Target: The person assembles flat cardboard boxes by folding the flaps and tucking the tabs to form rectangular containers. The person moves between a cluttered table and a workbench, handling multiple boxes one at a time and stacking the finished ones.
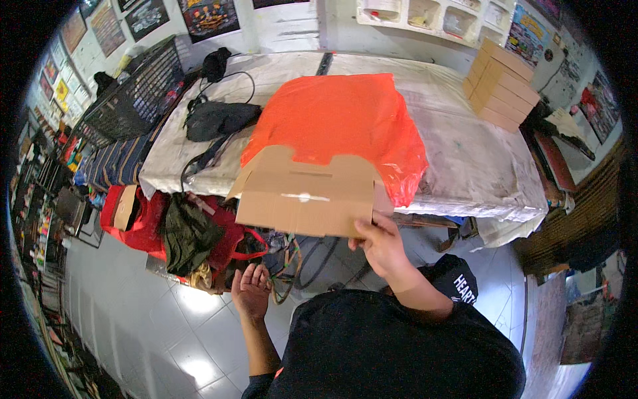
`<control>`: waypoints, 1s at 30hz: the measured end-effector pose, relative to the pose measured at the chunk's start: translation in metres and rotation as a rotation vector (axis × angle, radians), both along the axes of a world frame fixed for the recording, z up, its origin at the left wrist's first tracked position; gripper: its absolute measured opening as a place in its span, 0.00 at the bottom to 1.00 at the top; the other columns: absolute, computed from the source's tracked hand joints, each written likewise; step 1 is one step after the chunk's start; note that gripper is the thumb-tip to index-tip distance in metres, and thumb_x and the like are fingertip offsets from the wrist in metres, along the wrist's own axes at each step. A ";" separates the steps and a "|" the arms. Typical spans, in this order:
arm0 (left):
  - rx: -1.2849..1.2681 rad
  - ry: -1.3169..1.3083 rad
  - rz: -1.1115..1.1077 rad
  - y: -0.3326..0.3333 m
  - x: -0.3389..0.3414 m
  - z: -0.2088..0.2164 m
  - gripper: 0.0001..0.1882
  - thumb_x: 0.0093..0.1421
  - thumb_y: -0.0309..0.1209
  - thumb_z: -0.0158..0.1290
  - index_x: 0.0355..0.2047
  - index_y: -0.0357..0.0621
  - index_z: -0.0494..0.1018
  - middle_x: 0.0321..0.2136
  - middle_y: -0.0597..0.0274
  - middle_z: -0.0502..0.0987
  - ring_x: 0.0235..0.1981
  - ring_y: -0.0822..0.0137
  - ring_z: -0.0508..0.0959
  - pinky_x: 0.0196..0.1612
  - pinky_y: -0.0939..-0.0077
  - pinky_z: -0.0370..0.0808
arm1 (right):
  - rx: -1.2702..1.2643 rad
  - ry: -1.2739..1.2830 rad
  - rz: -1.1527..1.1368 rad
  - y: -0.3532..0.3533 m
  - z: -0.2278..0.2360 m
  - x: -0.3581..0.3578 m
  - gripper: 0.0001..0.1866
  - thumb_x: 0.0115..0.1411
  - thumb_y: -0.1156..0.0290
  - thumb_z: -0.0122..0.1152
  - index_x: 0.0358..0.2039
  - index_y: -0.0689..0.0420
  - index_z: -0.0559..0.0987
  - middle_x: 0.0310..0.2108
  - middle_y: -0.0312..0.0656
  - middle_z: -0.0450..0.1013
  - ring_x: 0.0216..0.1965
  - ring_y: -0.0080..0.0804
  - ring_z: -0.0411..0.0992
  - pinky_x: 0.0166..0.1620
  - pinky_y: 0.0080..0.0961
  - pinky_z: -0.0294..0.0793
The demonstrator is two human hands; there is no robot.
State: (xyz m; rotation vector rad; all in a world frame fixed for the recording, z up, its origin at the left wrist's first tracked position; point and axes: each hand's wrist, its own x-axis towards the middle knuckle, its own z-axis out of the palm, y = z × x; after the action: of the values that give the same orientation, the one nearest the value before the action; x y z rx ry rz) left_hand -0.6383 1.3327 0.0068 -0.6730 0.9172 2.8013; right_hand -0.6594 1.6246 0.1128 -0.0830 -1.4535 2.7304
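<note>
My right hand (383, 247) pinches the lower right edge of a brown cardboard box (302, 199), thumb on its face. Notched flaps stand at the far edge of the box, and a slot and a small white mark show on its front. Whether it is fully folded, I cannot tell. Behind and partly under it, an orange plastic sheet (332, 116) covers the middle of the table. My left hand (252, 287) hangs below the table edge, palm up with fingers stretched out, holding nothing and apart from the box.
Folded cardboard boxes (502, 83) are stacked at the table's (458, 153) back right. A black bag (222, 121) with straps lies left, near a dark plastic crate (136, 93). Red bags (143, 226) and a dark green cloth (188, 233) lie below the left edge.
</note>
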 end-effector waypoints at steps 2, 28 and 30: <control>-0.014 0.016 -0.053 0.003 -0.017 0.014 0.28 0.58 0.54 0.43 0.45 0.41 0.67 0.41 0.57 0.73 0.43 0.60 0.72 0.43 0.67 0.67 | 0.047 0.009 0.033 -0.001 0.007 0.014 0.08 0.58 0.73 0.53 0.37 0.62 0.73 0.28 0.39 0.71 0.24 0.27 0.69 0.26 0.21 0.70; -0.391 0.285 -0.530 -0.045 -0.028 0.042 0.28 0.45 0.39 0.48 0.44 0.31 0.64 0.19 0.54 0.73 0.09 0.64 0.72 0.10 0.76 0.71 | 1.268 -0.344 -0.836 -0.005 0.021 0.199 0.11 0.58 0.67 0.55 0.35 0.63 0.74 0.36 0.43 0.73 0.34 0.27 0.72 0.38 0.23 0.71; -0.182 0.274 -0.676 -0.038 -0.014 0.045 0.27 0.46 0.36 0.48 0.44 0.31 0.63 0.21 0.51 0.74 0.12 0.62 0.74 0.12 0.73 0.74 | 1.007 0.045 -0.896 -0.031 0.084 0.180 0.09 0.56 0.73 0.54 0.35 0.64 0.74 0.38 0.47 0.72 0.36 0.35 0.72 0.40 0.30 0.72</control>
State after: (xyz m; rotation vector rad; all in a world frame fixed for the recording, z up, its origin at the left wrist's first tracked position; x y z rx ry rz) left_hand -0.6522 1.2949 0.0514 0.0317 1.1814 2.2403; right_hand -0.4791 1.5934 0.1966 -0.4701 -1.9332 1.1627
